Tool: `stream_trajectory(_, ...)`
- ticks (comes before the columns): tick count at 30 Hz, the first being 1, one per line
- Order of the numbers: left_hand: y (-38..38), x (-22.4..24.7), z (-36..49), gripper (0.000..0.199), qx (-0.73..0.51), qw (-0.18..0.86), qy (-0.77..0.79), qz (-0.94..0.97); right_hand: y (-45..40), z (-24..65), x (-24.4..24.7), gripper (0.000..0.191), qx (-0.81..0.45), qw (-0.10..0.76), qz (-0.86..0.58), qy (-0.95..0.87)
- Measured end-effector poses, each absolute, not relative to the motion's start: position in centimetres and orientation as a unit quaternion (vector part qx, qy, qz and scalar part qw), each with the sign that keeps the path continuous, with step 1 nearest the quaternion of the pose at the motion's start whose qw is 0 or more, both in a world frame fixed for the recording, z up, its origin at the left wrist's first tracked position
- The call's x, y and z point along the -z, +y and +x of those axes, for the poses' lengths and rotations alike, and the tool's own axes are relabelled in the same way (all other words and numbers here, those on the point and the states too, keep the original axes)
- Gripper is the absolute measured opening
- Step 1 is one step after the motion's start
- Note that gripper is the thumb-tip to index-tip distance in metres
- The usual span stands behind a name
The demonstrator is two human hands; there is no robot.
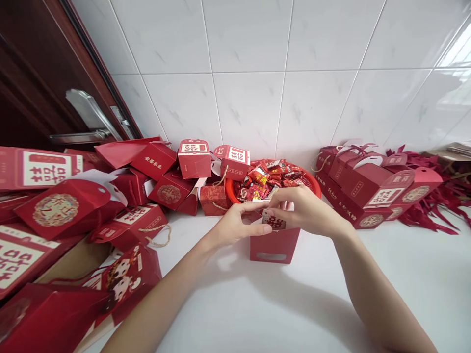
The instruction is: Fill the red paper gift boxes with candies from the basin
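- One red box [274,242] stands upright on the white tabletop [405,274], directly in front of the person, with a pale slot-like patch low on its near face.
- At its top, between the hands, shows a pale piece [276,221] with red characters — whether it is a flap or a separate item, I cannot tell.
- The left hand [233,226] is at the box's upper left corner, thumb and forefinger parted around it, thumb tip across the front; how firmly it grips, I cannot tell.
- The right hand [305,208] bends over the top from the right, fingers curled down and partly hidden; I cannot tell whether they have hold of anything.
- Just behind the box sits a red basket [315,185], filled with candies [274,174] in shiny wrappers, mostly red.
- Left of the basket, many red boxes [57,210] lie heaped at various angles, some with rope loops; one, near the left forearm, bears cartoon figures.
- Right of the basket, more boxes [368,181] are stacked against the wall — beside them, a tangle of dark red ribbons [423,215].
- Farthest back are the white tiled wall [246,108] and, at left, a dark door [29,73] with a metal handle [86,135].
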State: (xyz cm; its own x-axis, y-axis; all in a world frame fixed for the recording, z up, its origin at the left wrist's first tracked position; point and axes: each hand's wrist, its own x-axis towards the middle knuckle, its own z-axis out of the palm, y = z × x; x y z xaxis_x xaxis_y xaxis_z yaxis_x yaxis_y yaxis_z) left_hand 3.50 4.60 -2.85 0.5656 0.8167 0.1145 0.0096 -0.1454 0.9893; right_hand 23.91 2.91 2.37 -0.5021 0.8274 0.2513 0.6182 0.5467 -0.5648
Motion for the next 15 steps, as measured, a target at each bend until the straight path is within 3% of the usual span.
stream_trajectory(5, 4.7, 2.9, 3.4, 0.068, -0.341, 0.552, 0.357, 0.672, 1.7, 24.0, -2.8, 0.028, -0.131, 0.091, -0.419, -0.894)
stream_trajectory(10, 4.5, 2.7, 3.4, 0.065, -0.34, 0.552, 0.354, 0.673, 1.0, 24.7, -3.7, 0.027, -0.168, 0.083, -0.414, -0.891)
stream_trajectory(15, 4.6, 3.1, 3.4, 0.063, -0.346, 0.53, 0.359, 0.686, 0.9, 23.6, -3.1, 0.044, -0.155, 0.069, -0.423, -0.89)
